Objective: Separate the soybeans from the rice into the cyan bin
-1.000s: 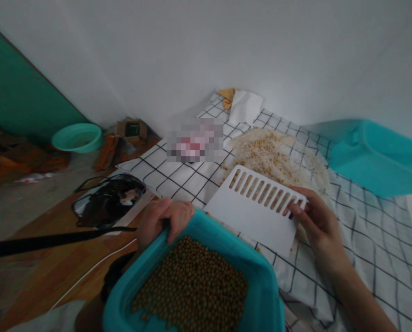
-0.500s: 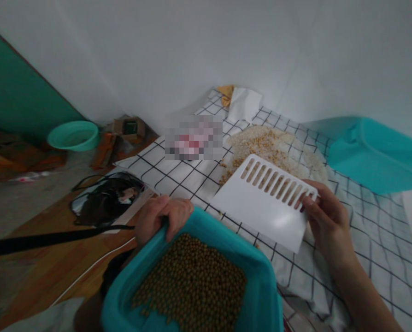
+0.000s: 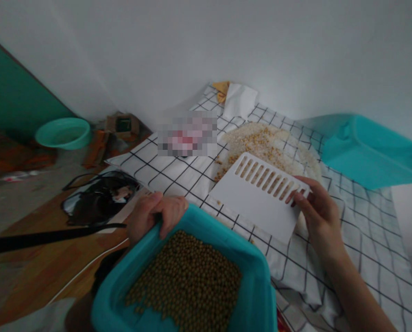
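Observation:
My left hand [image 3: 157,213] grips the far left rim of a deep teal plastic basin [image 3: 257,258] close to my body. Round brown-yellow beans [image 3: 192,276] cover most of its bottom, with a bare patch at the near left. Between the thumb and fingers of my right hand [image 3: 316,212], a flat white slotted plastic plate [image 3: 250,207] is pinched at its right end. It is held above the table, just beyond the basin, its row of slots at the far side. Past it, a pile of white grains mixed with yellow beans [image 3: 257,138] lies on the checked cloth [image 3: 171,173].
A second teal container [image 3: 379,152] stands at the table's right. White paper [image 3: 240,101] and a blurred-out item [image 3: 188,133] lie toward the back. Left of the table are a dark bag [image 3: 102,198], a black strap [image 3: 54,237] and a light-green basin [image 3: 64,133].
The view has shifted slightly, so most things appear a little further left. The plate's near edge has risen a little. Both hands keep their holds.

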The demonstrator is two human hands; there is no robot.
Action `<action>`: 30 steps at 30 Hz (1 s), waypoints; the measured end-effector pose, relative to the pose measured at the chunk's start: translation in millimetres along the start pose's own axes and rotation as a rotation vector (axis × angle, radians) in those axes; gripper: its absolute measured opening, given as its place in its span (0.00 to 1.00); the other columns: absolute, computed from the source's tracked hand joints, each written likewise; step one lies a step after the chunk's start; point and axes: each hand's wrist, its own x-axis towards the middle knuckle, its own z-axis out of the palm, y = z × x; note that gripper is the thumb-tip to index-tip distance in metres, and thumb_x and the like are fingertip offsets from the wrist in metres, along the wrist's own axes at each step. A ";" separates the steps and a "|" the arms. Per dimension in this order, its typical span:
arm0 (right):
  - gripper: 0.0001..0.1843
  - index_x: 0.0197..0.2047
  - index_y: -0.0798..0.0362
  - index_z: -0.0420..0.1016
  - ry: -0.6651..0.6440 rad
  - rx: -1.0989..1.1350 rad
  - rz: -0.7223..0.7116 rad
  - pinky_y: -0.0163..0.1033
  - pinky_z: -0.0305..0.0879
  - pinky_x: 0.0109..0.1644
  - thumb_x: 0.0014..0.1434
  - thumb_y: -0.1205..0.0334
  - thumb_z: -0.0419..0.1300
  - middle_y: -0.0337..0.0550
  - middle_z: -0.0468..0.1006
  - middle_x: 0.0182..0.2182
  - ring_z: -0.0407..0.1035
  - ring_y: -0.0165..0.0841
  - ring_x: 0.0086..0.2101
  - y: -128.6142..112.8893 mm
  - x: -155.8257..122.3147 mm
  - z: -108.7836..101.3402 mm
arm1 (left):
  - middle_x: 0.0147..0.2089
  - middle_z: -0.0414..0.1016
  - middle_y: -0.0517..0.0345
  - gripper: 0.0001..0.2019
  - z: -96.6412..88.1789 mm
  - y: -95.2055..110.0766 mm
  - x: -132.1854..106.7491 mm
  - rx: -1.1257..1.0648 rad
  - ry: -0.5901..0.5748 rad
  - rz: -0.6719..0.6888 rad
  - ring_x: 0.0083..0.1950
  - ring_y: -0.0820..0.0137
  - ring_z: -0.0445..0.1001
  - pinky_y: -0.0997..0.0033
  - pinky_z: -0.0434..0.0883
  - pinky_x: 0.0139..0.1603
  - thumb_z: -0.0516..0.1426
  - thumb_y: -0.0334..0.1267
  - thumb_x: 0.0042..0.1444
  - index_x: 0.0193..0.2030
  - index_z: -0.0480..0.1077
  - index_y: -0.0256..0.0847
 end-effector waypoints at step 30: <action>0.11 0.48 0.44 0.85 -0.006 0.117 0.005 0.35 0.63 0.29 0.62 0.60 0.69 0.36 0.77 0.26 0.70 0.31 0.27 -11.6 -12.4 1.8 | 0.13 0.61 0.59 0.34 -4.5 7.4 6.6 0.017 -0.165 0.044 0.16 0.72 0.59 0.61 0.62 0.32 0.35 0.41 0.75 0.18 0.62 0.40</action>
